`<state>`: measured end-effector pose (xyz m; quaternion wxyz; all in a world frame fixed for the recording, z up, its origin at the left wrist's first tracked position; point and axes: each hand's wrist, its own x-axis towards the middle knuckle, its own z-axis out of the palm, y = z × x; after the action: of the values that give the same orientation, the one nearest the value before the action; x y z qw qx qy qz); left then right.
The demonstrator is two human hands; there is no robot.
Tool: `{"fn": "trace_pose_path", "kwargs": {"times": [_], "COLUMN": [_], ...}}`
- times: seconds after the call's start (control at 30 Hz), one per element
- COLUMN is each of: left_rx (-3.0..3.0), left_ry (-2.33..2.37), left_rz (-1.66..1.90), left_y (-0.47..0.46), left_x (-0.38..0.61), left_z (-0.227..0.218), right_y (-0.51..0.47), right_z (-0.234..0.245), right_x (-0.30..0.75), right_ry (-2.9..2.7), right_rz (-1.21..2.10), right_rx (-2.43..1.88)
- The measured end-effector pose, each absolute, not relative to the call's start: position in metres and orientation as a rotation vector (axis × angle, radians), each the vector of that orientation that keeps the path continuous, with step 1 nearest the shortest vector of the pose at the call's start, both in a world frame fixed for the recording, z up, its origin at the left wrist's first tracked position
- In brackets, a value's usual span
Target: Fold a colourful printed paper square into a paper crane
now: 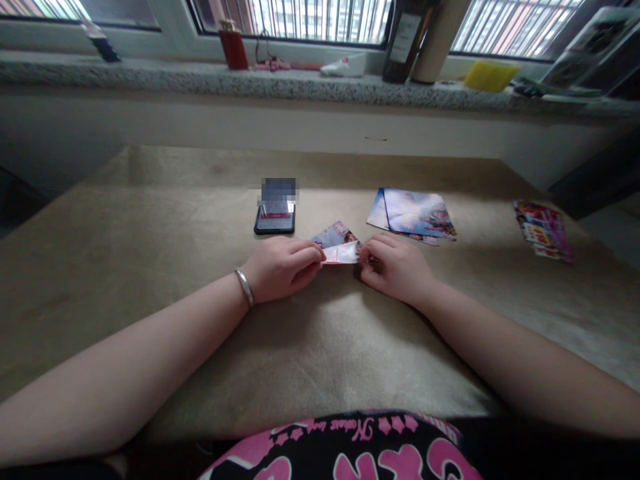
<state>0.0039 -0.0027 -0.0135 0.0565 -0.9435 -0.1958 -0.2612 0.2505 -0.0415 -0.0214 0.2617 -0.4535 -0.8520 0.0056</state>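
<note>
A small sheet of printed paper (pixel 341 253), partly folded, lies between my two hands near the middle of the table. Its back corner stands up as a point with a blue and pink print, and a pale folded strip runs along the front. My left hand (pixel 285 267), with a silver bangle at the wrist, pinches the paper's left end. At the right end, the closed fingers of my right hand (pixel 395 267) grip the same paper. Fingertips hide both ends. Just behind my left hand lies a black phone (pixel 275 222), its screen partly blurred out.
Behind my right hand lie several blue and pink printed sheets (pixel 420 212). More colourful printed papers (pixel 544 230) are at the table's right. The tan table (pixel 200 373) meets a wall under a stone sill (pixel 165 78), which holds a red bottle (pixel 233 47), dark bottle (pixel 403 43) and yellow sponge (pixel 490 76).
</note>
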Motion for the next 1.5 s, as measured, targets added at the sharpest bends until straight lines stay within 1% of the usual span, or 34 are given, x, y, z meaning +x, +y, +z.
{"fn": "trace_pose_path", "kwargs": {"times": [0.27,0.63,0.9,1.07,1.13,1.33,1.5], "left_rx": [-2.881,-2.885,-2.921,-2.925,-2.945,-2.987,-3.047], "left_ry": [-0.667,-0.811,-0.740,-0.763,-0.727,-0.471,-0.377], "left_rz": [-0.810,-0.868,-0.829,-0.841,-0.844,-0.670,-0.644], "left_y": [-0.001,0.003,0.001,0.000,0.002,0.006,0.007], "left_x": [0.002,-0.003,-0.002,-0.003,-0.004,-0.002,-0.001], "left_z": [-0.014,-0.020,-0.016,-0.017,-0.018,-0.019,-0.018], "right_y": [-0.039,-0.031,-0.027,-0.027,-0.027,-0.024,-0.022], "right_z": [-0.022,-0.027,-0.025,-0.024,-0.025,-0.031,-0.033], "right_x": [0.261,0.285,0.291,0.292,0.293,0.296,0.296], "right_ry": [-2.256,-2.328,-2.382,-2.397,-2.380,-2.236,-2.194], "right_rz": [0.002,0.020,-0.041,-0.146,-0.172,-0.090,-0.090], "right_rx": [-1.281,-1.258,-1.312,-1.381,-1.394,-1.383,-1.391]}}
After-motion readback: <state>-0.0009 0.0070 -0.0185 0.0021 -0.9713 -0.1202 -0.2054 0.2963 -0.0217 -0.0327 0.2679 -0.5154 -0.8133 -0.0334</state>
